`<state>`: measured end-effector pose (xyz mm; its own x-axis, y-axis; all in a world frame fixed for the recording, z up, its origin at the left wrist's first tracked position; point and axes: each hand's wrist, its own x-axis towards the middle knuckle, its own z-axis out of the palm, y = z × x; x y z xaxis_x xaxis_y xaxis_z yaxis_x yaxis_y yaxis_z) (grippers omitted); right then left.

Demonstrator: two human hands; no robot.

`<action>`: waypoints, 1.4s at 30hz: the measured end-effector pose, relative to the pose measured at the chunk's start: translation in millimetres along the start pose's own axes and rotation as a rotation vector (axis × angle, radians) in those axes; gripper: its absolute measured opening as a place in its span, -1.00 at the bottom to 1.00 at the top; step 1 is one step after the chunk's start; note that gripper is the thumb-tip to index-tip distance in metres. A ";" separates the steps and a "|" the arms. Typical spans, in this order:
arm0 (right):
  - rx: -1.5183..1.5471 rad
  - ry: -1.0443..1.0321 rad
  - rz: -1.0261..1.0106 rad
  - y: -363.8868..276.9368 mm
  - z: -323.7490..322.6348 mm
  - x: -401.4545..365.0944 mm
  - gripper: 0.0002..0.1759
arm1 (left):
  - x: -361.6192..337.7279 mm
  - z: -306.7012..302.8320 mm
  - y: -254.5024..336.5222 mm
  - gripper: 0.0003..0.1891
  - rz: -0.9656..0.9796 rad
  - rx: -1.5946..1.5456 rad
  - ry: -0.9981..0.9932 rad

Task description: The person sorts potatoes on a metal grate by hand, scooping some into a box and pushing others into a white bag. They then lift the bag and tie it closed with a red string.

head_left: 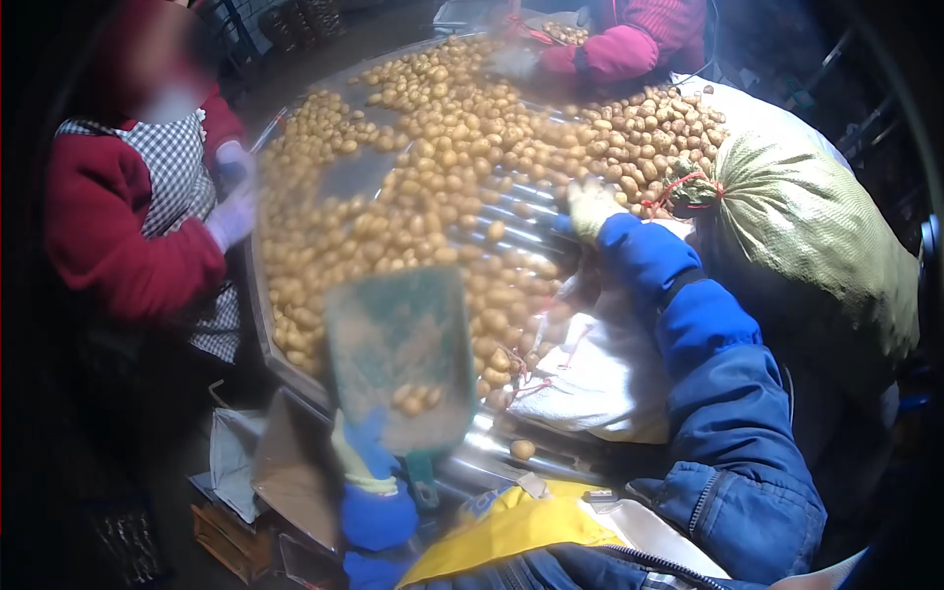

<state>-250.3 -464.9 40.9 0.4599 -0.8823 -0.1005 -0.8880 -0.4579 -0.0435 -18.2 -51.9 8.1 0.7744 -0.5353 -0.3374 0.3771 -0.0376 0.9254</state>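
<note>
Green scoop (395, 324) over potatoes (442, 128), long axis running away from body, handle end nearest. Left hand (370, 454) grips its near-left edge, looks like; blurry. Right hand (593, 210) well apart, far right by metal rollers (521, 210); can't tell open or closed.

Co-worker (128, 211) w/ chkd apron (175, 162) stands L, another co-worker (629, 44) top, tied grn sack (816, 236) R.

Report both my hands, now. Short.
Left hand: closed on the lower-left edge of the green scoop.
Right hand: out by the metal rollers; too blurred to tell open or closed.
</note>
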 end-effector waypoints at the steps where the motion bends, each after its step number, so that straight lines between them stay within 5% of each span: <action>1: 0.011 -0.104 -0.048 -8.8 5.2 2.4 -0.18 | 3.0 -0.4 1.0 -0.74 -0.005 0.018 -0.012; 5: 0.003 -0.248 -0.327 -71.9 5.9 -16.4 -0.30 | 14.3 -2.7 12.2 -0.51 -0.201 -0.265 -0.019; 6: 0.345 -0.428 -0.393 -83.3 -23.5 -31.3 -0.37 | 15.7 -2.8 12.0 -0.51 -0.205 -0.278 -0.024; 10: 0.477 -0.244 -0.711 -97.0 -30.6 -39.3 -0.40 | 23.6 -4.4 3.7 -0.53 -0.175 -0.203 0.001; 11: 0.591 -0.350 -0.478 -94.9 -52.9 -37.7 -0.49 | 24.2 -4.8 2.4 -0.53 -0.159 -0.151 0.019; 12: 0.482 -0.084 -0.410 -82.7 -27.9 -19.6 -0.52 | 25.5 -6.1 2.2 -0.54 -0.191 -0.142 0.033; 17: 0.365 0.188 -0.028 -15.2 -8.1 42.8 -0.44 | 18.4 10.2 22.7 -0.55 -0.204 -0.109 0.022; 18: 0.282 0.050 0.040 -14.7 -1.8 38.6 -0.42 | 16.9 10.1 19.4 -0.55 -0.177 -0.086 0.005; 21: 0.010 0.119 -0.212 -47.1 11.1 -15.3 -0.35 | 14.2 8.7 5.9 -0.55 -0.104 -0.078 -0.080; 23: 0.246 0.096 -0.360 -67.5 29.5 -28.0 -0.32 | -1.3 34.1 31.6 -0.54 -0.136 -0.225 -0.127; 25: 0.277 -0.140 -0.539 -83.1 -18.4 -57.0 -0.29 | -0.9 22.7 24.9 -0.54 -0.047 -0.026 -0.102; 27: 0.436 -0.092 -0.682 -84.0 -10.8 -46.0 -0.35 | 3.6 12.8 19.6 -0.53 -0.024 0.025 -0.092; 29: 0.667 -0.108 -0.441 -80.1 -8.0 -30.4 -0.42 | 7.0 7.1 14.8 -0.53 -0.064 -0.072 -0.107; 30: 0.580 -0.185 -0.275 -81.5 -58.8 -36.2 -0.44 | 10.1 2.0 13.3 -0.53 -0.103 -0.109 -0.108; 31: 0.641 -0.025 -0.284 -59.8 -42.2 -19.0 -0.53 | 14.1 -4.1 12.5 -0.53 -0.141 -0.147 -0.109; 32: 0.310 0.068 -0.161 -47.7 -40.7 -0.2 -0.60 | 17.3 -7.6 11.5 -0.53 -0.181 -0.184 -0.112; 35: 0.181 0.152 0.231 2.3 -36.8 29.3 -0.65 | 11.4 3.5 19.2 -0.53 -0.041 0.092 -0.053; 37: -0.051 0.101 0.074 35.2 -25.5 32.7 -0.64 | 15.3 -2.5 14.1 -0.53 -0.081 -0.001 -0.039; 42: -0.125 -0.159 0.081 49.5 -15.7 72.0 -0.63 | 9.4 -1.9 6.7 -0.52 -0.061 0.106 -0.059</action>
<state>-261.1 -552.8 47.2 0.3709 -0.8930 -0.2549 -0.9098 -0.4045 0.0934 -7.4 -55.5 10.8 0.7193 -0.5779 -0.3856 0.3642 -0.1589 0.9176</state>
